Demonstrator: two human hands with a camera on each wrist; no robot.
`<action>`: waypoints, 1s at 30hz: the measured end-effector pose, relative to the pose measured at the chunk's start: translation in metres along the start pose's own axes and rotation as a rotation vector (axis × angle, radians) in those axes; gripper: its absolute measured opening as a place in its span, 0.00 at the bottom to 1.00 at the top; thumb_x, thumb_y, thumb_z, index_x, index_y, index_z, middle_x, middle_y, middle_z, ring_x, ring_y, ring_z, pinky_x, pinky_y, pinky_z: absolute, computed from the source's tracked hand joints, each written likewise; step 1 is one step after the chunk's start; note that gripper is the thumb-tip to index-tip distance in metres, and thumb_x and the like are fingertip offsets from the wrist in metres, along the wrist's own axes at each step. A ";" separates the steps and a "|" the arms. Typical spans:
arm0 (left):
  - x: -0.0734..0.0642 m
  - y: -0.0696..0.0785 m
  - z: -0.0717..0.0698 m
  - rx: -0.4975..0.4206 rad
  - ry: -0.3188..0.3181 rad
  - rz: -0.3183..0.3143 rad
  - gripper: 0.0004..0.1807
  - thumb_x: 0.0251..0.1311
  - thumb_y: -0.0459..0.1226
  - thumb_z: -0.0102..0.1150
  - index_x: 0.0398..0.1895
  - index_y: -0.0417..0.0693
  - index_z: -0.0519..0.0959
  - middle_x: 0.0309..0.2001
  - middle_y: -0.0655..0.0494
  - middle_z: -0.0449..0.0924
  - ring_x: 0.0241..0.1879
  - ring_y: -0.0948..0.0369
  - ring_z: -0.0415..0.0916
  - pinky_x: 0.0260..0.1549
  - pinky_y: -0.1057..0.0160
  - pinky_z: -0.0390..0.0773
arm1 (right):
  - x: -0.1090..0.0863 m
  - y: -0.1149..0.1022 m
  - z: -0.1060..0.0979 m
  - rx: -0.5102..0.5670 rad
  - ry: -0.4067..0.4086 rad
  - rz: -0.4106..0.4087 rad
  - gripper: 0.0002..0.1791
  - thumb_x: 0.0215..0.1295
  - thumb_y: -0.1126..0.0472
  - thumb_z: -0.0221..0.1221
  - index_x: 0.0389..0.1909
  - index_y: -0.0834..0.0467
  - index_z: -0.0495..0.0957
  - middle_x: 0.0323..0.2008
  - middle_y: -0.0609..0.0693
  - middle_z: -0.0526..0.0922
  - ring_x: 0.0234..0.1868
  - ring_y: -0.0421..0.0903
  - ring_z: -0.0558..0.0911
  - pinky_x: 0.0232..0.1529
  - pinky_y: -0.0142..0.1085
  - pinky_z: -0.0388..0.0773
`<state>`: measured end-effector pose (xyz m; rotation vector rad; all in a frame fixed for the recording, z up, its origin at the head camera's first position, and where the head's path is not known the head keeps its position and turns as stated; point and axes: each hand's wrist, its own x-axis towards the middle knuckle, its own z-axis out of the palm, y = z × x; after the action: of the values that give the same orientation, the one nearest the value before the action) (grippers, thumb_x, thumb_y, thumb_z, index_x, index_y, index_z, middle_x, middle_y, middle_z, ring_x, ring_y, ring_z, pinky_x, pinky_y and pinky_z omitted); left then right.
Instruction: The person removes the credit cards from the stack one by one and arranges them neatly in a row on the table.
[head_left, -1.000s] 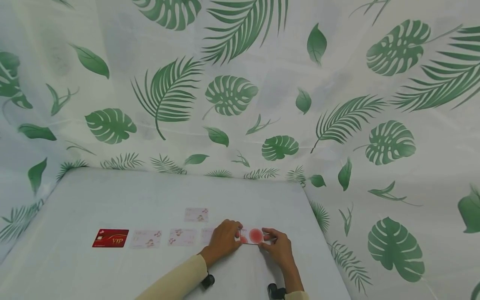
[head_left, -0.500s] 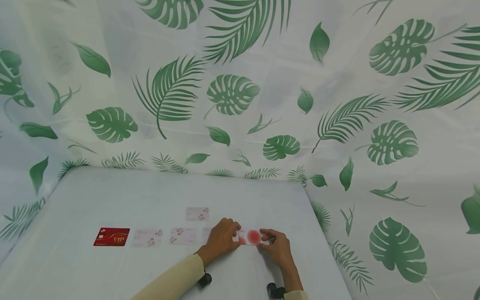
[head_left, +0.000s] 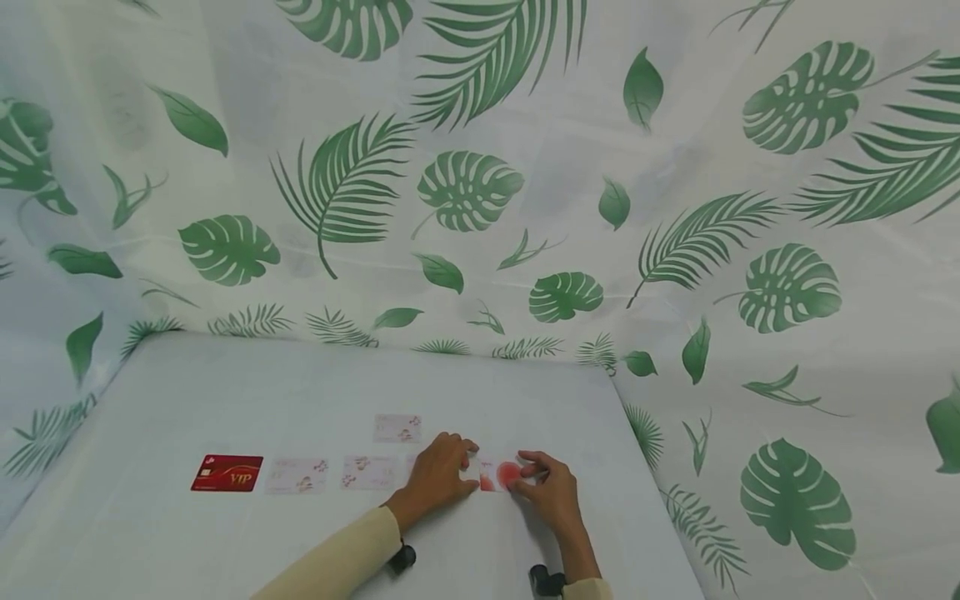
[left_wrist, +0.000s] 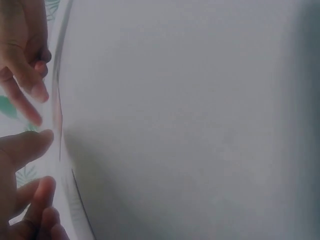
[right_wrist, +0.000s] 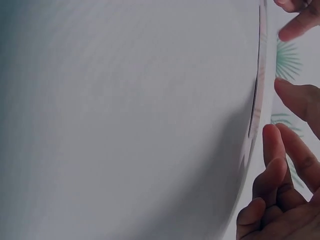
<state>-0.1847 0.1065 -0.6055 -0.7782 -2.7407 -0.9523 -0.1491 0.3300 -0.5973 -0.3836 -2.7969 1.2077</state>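
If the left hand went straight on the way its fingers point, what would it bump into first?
The left hand would probably meet the red-circle card first, just ahead of it; the right hand comes next. Whether its fingers already touch the card is unclear.

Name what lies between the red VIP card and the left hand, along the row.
Two pale cards, then a third pale card partly hidden by the left hand; head view.

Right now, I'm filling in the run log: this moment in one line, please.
left hand: beside white rectangular card with red circle; right hand: at card's right end; contact: unclear; red rectangular VIP card: row's left end
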 end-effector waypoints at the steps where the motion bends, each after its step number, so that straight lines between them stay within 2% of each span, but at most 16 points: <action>1: 0.000 -0.001 -0.001 0.003 0.003 0.003 0.26 0.46 0.46 0.77 0.50 0.51 0.81 0.30 0.62 0.75 0.35 0.65 0.67 0.30 0.71 0.68 | 0.000 -0.001 0.001 0.004 0.004 -0.018 0.27 0.44 0.62 0.77 0.50 0.49 0.84 0.33 0.46 0.85 0.30 0.43 0.72 0.27 0.31 0.69; 12: -0.001 -0.014 -0.014 0.008 0.025 0.007 0.29 0.45 0.47 0.78 0.52 0.52 0.81 0.32 0.61 0.78 0.36 0.65 0.67 0.33 0.68 0.73 | 0.003 -0.017 0.014 0.032 -0.008 -0.085 0.25 0.48 0.61 0.76 0.51 0.47 0.84 0.33 0.45 0.84 0.32 0.43 0.74 0.29 0.30 0.70; 20: -0.006 -0.025 -0.024 0.009 0.035 -0.006 0.29 0.46 0.47 0.78 0.53 0.52 0.80 0.33 0.61 0.78 0.36 0.65 0.69 0.35 0.65 0.75 | 0.007 -0.027 0.023 0.060 -0.045 -0.117 0.27 0.46 0.60 0.77 0.50 0.49 0.84 0.34 0.47 0.84 0.32 0.43 0.76 0.30 0.31 0.70; 23: -0.008 -0.029 -0.027 -0.006 0.047 -0.008 0.29 0.46 0.45 0.78 0.53 0.51 0.80 0.33 0.60 0.78 0.37 0.64 0.71 0.45 0.59 0.78 | 0.009 -0.029 0.027 0.070 -0.060 -0.134 0.27 0.46 0.60 0.77 0.51 0.50 0.84 0.34 0.47 0.84 0.30 0.42 0.76 0.29 0.30 0.70; 26: -0.009 -0.032 -0.030 -0.019 0.064 0.002 0.28 0.46 0.44 0.78 0.52 0.49 0.80 0.33 0.58 0.78 0.39 0.61 0.74 0.58 0.53 0.76 | 0.010 -0.032 0.030 0.078 -0.070 -0.139 0.27 0.46 0.59 0.77 0.51 0.49 0.84 0.34 0.47 0.84 0.29 0.41 0.75 0.27 0.30 0.70; 30: -0.011 -0.036 -0.034 -0.020 0.058 -0.013 0.29 0.46 0.44 0.78 0.53 0.49 0.80 0.33 0.58 0.78 0.42 0.60 0.75 0.57 0.53 0.76 | 0.011 -0.036 0.033 0.086 -0.089 -0.136 0.27 0.46 0.59 0.77 0.51 0.48 0.84 0.35 0.47 0.84 0.28 0.41 0.74 0.26 0.31 0.70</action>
<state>-0.1954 0.0571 -0.6008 -0.7249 -2.6941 -0.9904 -0.1720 0.2853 -0.5942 -0.1340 -2.7789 1.3400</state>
